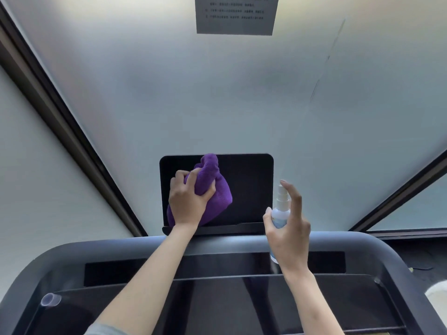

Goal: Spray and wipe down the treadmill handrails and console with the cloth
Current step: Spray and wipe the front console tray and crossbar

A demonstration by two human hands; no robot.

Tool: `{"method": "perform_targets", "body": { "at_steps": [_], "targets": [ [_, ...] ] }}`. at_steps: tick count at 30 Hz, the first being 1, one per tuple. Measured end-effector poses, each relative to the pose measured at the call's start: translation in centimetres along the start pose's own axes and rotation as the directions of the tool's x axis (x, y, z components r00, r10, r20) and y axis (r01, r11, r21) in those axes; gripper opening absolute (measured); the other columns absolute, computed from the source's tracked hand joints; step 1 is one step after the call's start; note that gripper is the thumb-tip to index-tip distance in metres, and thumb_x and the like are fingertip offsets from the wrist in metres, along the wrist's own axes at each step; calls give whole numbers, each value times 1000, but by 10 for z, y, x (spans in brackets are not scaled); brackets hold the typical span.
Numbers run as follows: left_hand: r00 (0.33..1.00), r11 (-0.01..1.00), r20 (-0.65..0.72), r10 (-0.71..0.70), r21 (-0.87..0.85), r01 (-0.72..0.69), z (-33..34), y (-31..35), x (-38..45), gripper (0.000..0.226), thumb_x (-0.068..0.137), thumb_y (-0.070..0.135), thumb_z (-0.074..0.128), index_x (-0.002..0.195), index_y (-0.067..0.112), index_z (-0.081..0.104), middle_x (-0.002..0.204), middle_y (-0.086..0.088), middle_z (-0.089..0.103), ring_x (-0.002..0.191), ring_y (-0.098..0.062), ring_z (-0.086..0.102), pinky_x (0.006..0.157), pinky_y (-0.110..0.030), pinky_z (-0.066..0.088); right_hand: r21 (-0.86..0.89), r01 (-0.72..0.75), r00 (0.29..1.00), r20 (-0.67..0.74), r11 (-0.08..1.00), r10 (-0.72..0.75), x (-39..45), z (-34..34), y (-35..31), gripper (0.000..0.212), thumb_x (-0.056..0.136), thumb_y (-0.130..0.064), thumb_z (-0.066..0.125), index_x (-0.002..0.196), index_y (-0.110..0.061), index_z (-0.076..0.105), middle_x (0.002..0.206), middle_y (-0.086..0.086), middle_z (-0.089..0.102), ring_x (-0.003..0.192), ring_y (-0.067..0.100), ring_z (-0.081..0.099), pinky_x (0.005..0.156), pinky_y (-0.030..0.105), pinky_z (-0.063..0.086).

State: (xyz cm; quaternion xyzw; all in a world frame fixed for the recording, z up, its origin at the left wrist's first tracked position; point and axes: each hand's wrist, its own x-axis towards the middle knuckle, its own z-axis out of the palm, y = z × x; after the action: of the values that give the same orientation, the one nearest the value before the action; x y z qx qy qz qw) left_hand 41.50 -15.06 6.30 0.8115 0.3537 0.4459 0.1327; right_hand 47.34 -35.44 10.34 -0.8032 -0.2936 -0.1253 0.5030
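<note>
Right now the purple cloth (212, 189) is bunched against the dark screen (244, 189) of the console (217, 257), over its left half, and your left hand (187, 201) grips it with fingers and thumb curled tight round the wad. Your right hand (289, 228) holds the small white spray bottle (280, 209) just beside the screen's right edge, thumb and lower fingers wrapped round the body, forefinger raised and arched over the nozzle as if ready to press. I judge you are partway through the screen: the cloth covers only the left side, and whether the right side is already wet or wiped I cannot tell, since the black surface shows no streaks or droplets. The shelf (225, 229) under the screen, the grey curved console rim (96, 250) and the dark panel (217, 298) nearer you look untouched so far, though that too is a guess. The handrails are not clearly in view, so count them as work left. Behind it all stands a frosted window (217, 93) with a printed notice (235, 14).
</note>
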Motion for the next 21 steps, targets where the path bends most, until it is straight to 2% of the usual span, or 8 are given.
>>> {"method": "perform_targets", "body": {
  "at_steps": [3,6,8,12,15,17,18,21],
  "targets": [
    [998,997,-38,-60,-45,58,1,17,-5,38,75,43,69,98,13,68,89,-8,57,77,-25,55,56,-35,51,18,-13,1000,15,1000,13,-2,-2,3,68,81,-1,67,130,-36,36,77,-11,55,54,22,53,57,40,53],
    [994,994,-42,97,-35,-99,13,49,14,39,76,46,65,104,18,65,98,-7,57,86,-23,52,72,-31,45,15,-22,1000,14,1000,22,1,-6,6,68,81,-1,68,130,-36,36,83,-9,56,55,23,54,57,41,54],
    [988,988,27,153,-11,-153,25,70,23,40,75,45,67,107,21,64,104,-7,58,91,-26,52,79,-36,44,21,-25,1000,-6,999,25,4,-9,9,69,80,-1,69,130,-36,37,83,-14,55,54,23,55,56,40,54],
    [995,996,72,74,41,-77,42,82,10,37,70,41,76,98,17,70,96,-7,63,80,-30,55,68,-39,48,21,-14,999,-36,1000,14,3,-17,15,70,79,-1,70,131,-36,38,84,-12,57,55,19,56,55,36,53],
    [987,993,106,122,-10,-122,39,80,-9,32,69,38,78,91,16,71,88,-6,63,71,-28,54,61,-38,49,14,-32,998,-54,999,33,0,-20,20,70,78,0,69,131,-34,39,86,-10,57,57,19,55,58,35,51],
    [977,990,161,142,-45,-136,30,80,-15,31,71,37,77,93,17,71,87,-5,61,73,-26,53,61,-39,50,17,-41,998,-45,999,42,-1,-23,22,70,78,0,69,131,-34,39,88,-9,57,58,20,55,58,36,51],
    [980,991,150,128,-58,-120,26,80,-10,31,71,38,77,94,17,70,89,-4,60,76,-25,53,63,-40,51,18,-44,998,-42,999,45,0,-25,23,70,78,0,69,131,-35,39,88,-8,57,58,21,55,58,36,52],
    [998,997,-7,67,-31,-67,19,84,24,37,75,42,71,101,17,67,97,-5,59,86,-26,53,76,-39,48,11,-41,998,-40,999,41,4,-31,27,71,79,0,70,131,-37,38,89,-7,57,59,20,56,57,36,53]
  ]
}}
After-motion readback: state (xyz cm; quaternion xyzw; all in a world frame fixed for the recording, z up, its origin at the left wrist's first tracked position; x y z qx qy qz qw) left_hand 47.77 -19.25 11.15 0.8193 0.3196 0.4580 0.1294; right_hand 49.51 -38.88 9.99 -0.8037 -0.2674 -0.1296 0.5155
